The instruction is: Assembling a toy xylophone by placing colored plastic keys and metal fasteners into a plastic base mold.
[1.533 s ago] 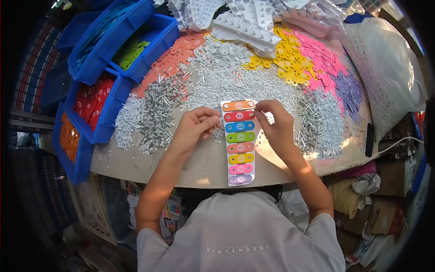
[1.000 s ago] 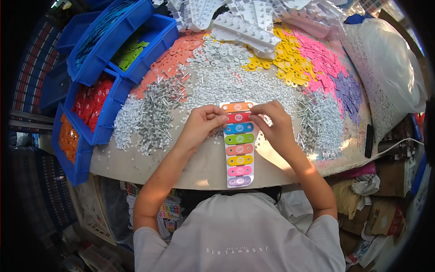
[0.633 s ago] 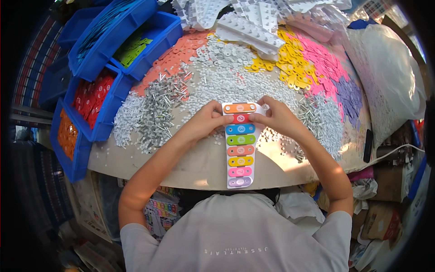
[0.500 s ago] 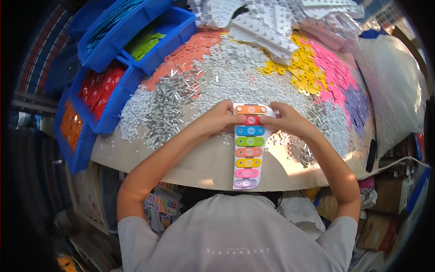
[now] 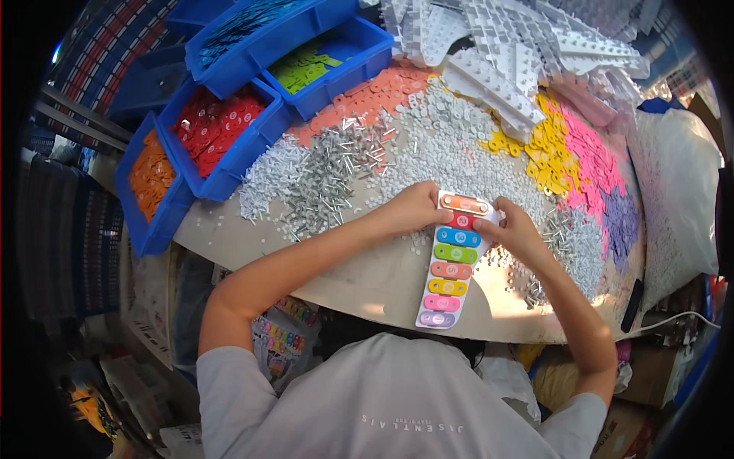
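A toy xylophone [image 5: 451, 271] with a white base and several coloured bars lies at the near edge of the table, slightly tilted. Its orange bar is at the far end and its purple bar at the near end. My left hand [image 5: 419, 209] is closed on the far left side of it, the thumb at the red bar. From the right, my right hand [image 5: 520, 232] grips the same end, its thumb also against the red bar. Most of the fingers on both hands are hidden.
Blue bins [image 5: 279, 126] at the left hold red, orange, green and blue bars. Piles of metal pins [image 5: 329, 183], white pieces [image 5: 451, 157], yellow bars [image 5: 552, 157], pink bars [image 5: 600, 157] and purple bars [image 5: 621, 218] cover the table. White bases [image 5: 497, 88] are heaped behind; a clear bag [image 5: 677, 168] stands right.
The view has swung, so the bins and table appear further right. The xylophone now looks more slanted, its far end leaning right. Both hands keep their grip on it.
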A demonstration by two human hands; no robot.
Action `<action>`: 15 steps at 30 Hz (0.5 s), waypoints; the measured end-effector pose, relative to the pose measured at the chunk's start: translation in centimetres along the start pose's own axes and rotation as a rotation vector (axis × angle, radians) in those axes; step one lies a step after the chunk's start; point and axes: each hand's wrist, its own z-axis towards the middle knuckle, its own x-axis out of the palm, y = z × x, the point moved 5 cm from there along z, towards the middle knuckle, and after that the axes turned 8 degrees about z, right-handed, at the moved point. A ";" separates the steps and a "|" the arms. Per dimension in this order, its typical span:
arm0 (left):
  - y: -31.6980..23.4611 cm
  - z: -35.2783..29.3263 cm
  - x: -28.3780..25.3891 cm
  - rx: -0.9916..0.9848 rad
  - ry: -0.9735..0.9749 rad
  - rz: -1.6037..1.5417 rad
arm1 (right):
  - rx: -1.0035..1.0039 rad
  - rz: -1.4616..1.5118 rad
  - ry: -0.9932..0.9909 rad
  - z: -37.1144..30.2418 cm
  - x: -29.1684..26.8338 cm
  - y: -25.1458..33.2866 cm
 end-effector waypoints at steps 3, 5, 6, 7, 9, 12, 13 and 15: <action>0.0 -1.8 -1.0 0.077 -0.096 0.034 | -0.048 -0.284 -0.207 -3.0 -1.3 2.2; -0.4 -4.3 -3.7 0.152 -0.340 0.135 | -0.134 -0.613 -0.503 -5.4 -3.0 2.1; -1.0 -5.9 -5.6 0.242 -0.488 0.201 | -0.205 -0.682 -0.671 -7.2 -4.6 1.3; -2.1 -7.8 -7.8 0.320 -0.659 0.370 | -0.252 -0.659 -0.799 -8.9 -6.2 1.0; -2.7 -11.0 -11.8 0.386 -0.908 0.690 | -0.255 -0.709 -0.944 -12.0 -10.0 -0.4; -1.2 -13.1 -15.4 0.350 -0.964 0.947 | -0.151 -0.880 -0.970 -14.8 -13.4 -4.5; -0.4 -13.3 -15.8 0.321 -0.945 1.048 | -0.098 -0.982 -0.970 -14.9 -13.5 -5.6; 0.4 -13.1 -16.0 0.350 -0.898 1.152 | -0.126 -0.968 -0.932 -14.6 -13.4 -7.1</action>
